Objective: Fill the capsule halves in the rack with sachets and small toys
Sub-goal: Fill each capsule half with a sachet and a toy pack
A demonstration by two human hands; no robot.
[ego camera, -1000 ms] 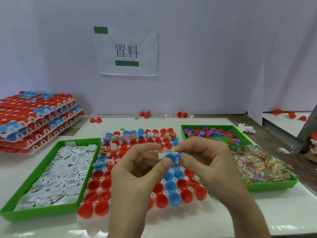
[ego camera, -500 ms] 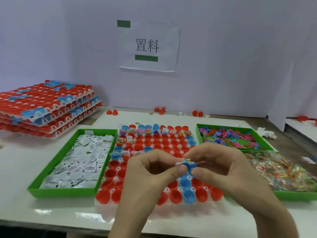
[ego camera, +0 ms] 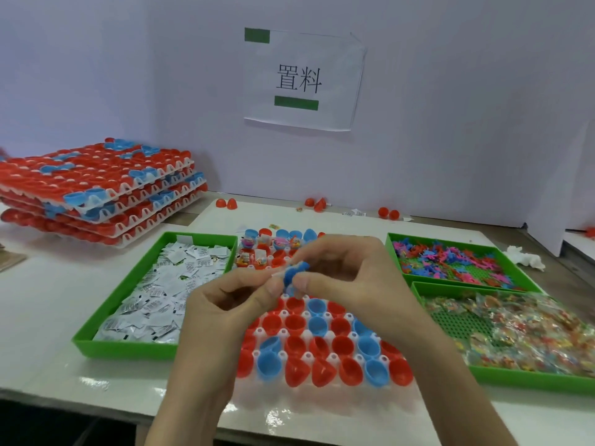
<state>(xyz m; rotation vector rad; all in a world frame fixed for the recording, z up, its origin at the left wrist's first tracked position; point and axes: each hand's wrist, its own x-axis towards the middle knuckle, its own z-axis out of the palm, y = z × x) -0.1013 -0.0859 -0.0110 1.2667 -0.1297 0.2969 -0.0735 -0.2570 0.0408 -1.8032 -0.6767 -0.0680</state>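
Nearest the camera, the glossy white tabletop carried a white plastic rack of red and blue capsule halves, and the near rows sat open and unfilled. Above the middle of that rack the left hand and the right hand met, and thumb and fingertips of both pinched one small blue plastic piece. It was too blurred to tell its shape.

Left of the rack lay a green plastic tray heaped with white paper sachets. To the right, a second green tray held clear packets of coloured bits. Beyond it, a third green tray held small pink, blue and green plastic toys.

The rack's far rows already contained sachets and toys. Farther left, a stack of loaded racks stood near the wall. Loose red capsule halves lay along the wall's foot, and a white paper sign hung above.
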